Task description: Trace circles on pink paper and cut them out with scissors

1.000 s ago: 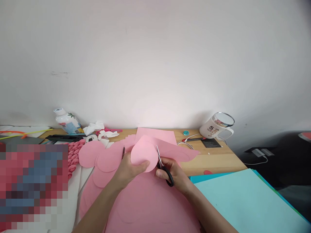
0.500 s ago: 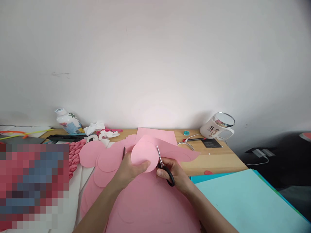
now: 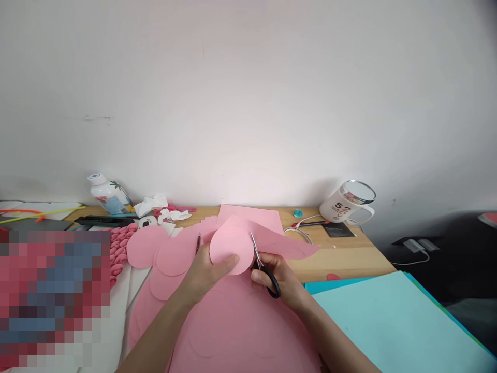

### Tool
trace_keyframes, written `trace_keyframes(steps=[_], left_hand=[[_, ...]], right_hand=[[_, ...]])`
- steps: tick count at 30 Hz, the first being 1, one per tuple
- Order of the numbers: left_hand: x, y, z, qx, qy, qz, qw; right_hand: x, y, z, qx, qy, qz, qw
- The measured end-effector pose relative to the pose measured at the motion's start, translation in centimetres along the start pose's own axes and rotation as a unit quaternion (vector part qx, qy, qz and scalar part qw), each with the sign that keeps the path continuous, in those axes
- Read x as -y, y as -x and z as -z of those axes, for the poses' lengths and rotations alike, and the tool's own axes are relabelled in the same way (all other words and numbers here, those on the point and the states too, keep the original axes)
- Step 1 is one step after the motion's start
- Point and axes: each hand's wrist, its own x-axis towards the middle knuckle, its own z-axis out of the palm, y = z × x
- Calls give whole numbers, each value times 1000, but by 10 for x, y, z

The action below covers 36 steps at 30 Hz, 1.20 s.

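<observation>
Left hand (image 3: pixel 207 272): thumb pressed flat on the face of the pink paper (image 3: pixel 231 248), other fingers mostly hidden behind it, paper pinched. Right hand (image 3: pixel 277 274): fingers wrapped round the black-handled scissors (image 3: pixel 273 285), thumb at the loops. Blade at the paper's right edge; can't tell how wide the blades are parted. Held paper is up between both hands, rounded front toward the wearer, another flap curling out to 3 o'clock.

Clock centred on held paper, 12 = wall (image 3: pixel 248 103). Dark pen (image 3: pixel 198 242) just beside left hand, 9 o'clock. Cut pink circles (image 3: pixel 171 259) overlapping, 9 round to 8. Big pink sheets (image 3: pixel 240 331) at 6, below the hands. Pink rectangular sheet (image 3: pixel 262 213) near 1.

Farther: white cable (image 3: pixel 306 235) near 3, black card (image 3: pixel 338 229) past it. White mug (image 3: pixel 345 202) between 2 and 3, tilted in view. Turquoise sheets (image 3: pixel 388 316) at 4. Chunky pink braid (image 3: pixel 119 248) at 9. Crumpled tissue (image 3: pixel 149 204) at 10, white bottle (image 3: pixel 111 197) beyond it. Wooden desk (image 3: pixel 318 264) underneath.
</observation>
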Motion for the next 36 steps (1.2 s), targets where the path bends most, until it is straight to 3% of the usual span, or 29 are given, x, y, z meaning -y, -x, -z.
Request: trace_keyframes(steps=[28,36], left_hand=[[3,0,0,3,-16,-3,1000],[0,1,-2,-5,-22,12,1000]], right_hand=[[6,0,1,18,-28,-9,999],[5,0,1,-3,-7,-11,1000]])
